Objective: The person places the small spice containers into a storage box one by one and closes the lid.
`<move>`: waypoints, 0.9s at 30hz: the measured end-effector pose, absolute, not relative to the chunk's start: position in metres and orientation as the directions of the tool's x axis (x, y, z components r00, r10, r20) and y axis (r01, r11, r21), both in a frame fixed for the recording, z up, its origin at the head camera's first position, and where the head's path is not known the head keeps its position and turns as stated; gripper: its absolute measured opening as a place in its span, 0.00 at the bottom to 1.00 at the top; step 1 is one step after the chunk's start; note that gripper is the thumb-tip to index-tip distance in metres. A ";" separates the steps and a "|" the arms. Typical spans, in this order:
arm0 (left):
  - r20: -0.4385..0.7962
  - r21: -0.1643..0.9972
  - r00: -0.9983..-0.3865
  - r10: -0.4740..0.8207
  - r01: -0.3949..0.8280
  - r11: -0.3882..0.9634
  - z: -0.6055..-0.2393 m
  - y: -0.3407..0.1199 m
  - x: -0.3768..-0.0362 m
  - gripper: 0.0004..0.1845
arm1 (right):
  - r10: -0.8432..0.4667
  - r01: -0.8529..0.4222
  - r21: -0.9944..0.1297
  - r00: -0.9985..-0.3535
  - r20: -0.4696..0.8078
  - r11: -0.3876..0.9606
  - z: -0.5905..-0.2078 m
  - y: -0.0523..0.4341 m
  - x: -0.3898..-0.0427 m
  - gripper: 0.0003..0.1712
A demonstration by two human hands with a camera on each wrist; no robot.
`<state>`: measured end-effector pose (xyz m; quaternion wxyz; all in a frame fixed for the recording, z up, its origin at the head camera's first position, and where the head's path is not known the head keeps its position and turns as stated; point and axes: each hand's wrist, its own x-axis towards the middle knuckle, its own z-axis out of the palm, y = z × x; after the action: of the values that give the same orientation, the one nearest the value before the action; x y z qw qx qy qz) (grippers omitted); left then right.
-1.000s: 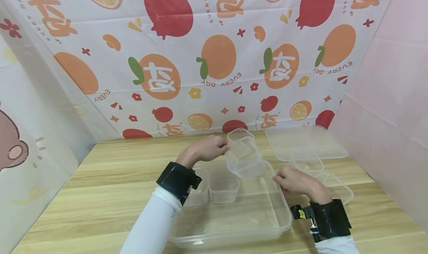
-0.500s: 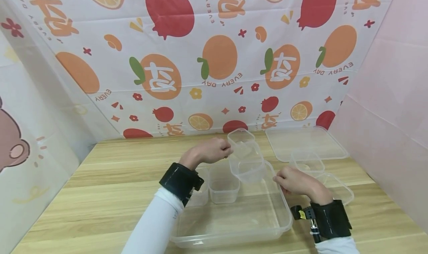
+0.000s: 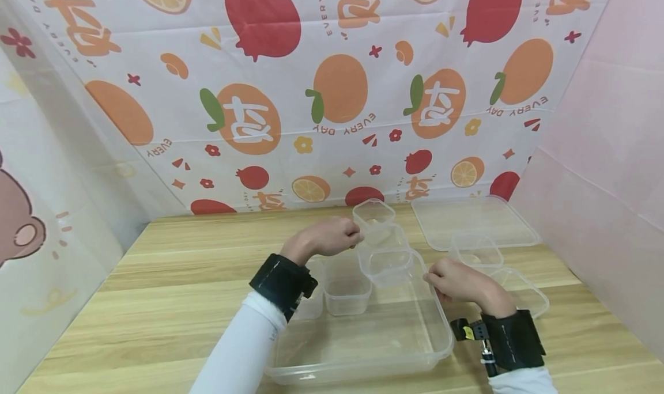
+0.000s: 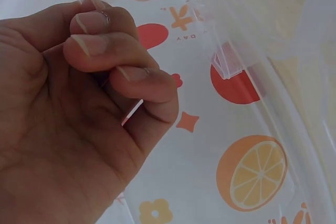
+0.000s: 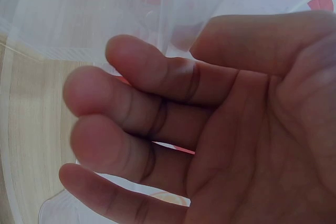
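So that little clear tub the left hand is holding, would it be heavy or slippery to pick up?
Probably very light: the small clear tub looks thin-walled and empty, and the left hand holds it by the rim with just a pinch of the fingers. Its smooth, glossy plastic may be a bit slippery. It likely flexes rather than cracks.

A light wooden table [image 3: 155,302] with visible grain fills the lower view. Behind it hangs a white cloth backdrop [image 3: 332,94] printed with oranges and red fruit, with a plain pink wall [image 3: 607,152] on the right
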<state>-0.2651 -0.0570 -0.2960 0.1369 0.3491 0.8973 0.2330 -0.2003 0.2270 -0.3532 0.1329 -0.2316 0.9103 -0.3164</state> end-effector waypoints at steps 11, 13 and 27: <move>-0.094 0.525 -0.704 0.704 0.566 0.636 -0.298 -0.054 -0.266 0.17 | -0.509 -0.345 -0.633 -0.856 -0.090 0.693 -0.353 0.227 -0.200 0.24; -0.102 0.527 -0.707 0.700 0.558 0.641 -0.299 -0.054 -0.267 0.17 | -0.511 -0.347 -0.633 -0.855 -0.089 0.692 -0.353 0.227 -0.200 0.24; -0.145 0.528 -0.724 0.675 0.520 0.671 -0.299 -0.046 -0.266 0.14 | -0.510 -0.343 -0.640 -0.856 -0.089 0.687 -0.353 0.227 -0.201 0.22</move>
<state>-0.2659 -0.0464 -0.2989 0.1664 0.3324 0.8989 0.2321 -0.2006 0.2273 -0.3528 0.1310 -0.2344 0.9091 -0.3184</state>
